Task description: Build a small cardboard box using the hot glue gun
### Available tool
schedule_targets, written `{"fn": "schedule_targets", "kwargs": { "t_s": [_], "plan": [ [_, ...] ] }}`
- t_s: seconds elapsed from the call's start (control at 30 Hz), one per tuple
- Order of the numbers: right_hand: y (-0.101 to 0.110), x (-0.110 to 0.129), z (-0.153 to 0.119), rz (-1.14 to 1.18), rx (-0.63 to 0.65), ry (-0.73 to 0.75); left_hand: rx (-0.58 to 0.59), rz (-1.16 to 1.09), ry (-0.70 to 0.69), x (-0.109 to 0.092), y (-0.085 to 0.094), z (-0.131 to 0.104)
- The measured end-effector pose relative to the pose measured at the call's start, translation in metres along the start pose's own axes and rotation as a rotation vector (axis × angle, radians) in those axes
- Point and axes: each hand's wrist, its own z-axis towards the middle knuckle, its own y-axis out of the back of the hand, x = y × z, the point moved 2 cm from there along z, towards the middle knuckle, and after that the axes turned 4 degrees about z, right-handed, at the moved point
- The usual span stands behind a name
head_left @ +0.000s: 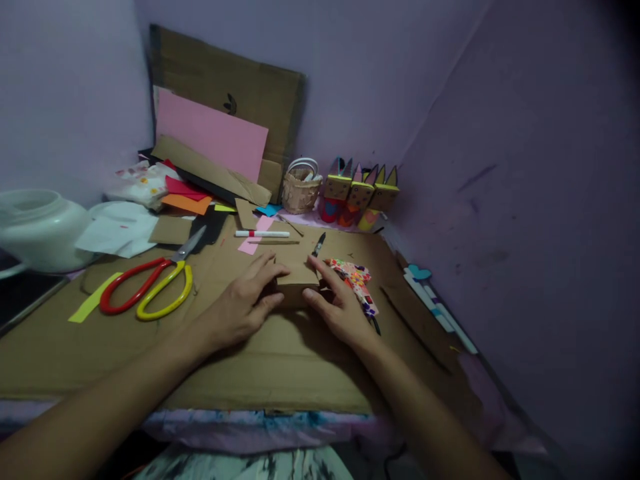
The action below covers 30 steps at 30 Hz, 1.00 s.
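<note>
Both hands are on the small cardboard box (298,275) — it sits on the cardboard sheet (240,373), right between them. The left hand (245,300) has its fingers and thumb against the box's left side, and the right hand (340,300) has the right side, so the box is gripped from both ends, top face showing. Just beyond the right hand lies a colorful patterned glue gun (361,283), with a black-tipped pen (319,245) ahead of the fingers. Ahead of the left hand there's a white marker (263,234) with a red band, a thin wooden stick (274,243) just on its near side. And out to the left of the left hand — big scissors (165,277), one handle red, one yellow, lying beside a yellow paper strip (95,298)
</note>
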Motion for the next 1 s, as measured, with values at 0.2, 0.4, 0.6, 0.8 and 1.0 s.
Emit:
{"fn": "schedule_targets", "kwargs": {
  "t_s": [0.2,0.4,0.6,0.8,1.0],
  "plan": [
    [0.004,-0.002,0.005,0.039,0.014,0.061,-0.058,-0.059,-0.051,0.008,-0.006,0.004],
    [0.004,-0.007,0.004,0.035,0.022,0.105,-0.123,-0.012,-0.113,0.008,-0.010,0.002],
    [0.004,-0.007,0.004,0.008,0.032,0.135,-0.131,-0.005,-0.128,0.008,-0.011,0.002],
    [0.004,-0.009,0.005,0.005,0.034,0.161,-0.145,0.003,-0.124,0.008,-0.010,0.002],
    [0.006,-0.012,0.006,-0.026,0.055,0.180,-0.129,-0.002,-0.135,0.007,-0.009,0.001]
  ]
}}
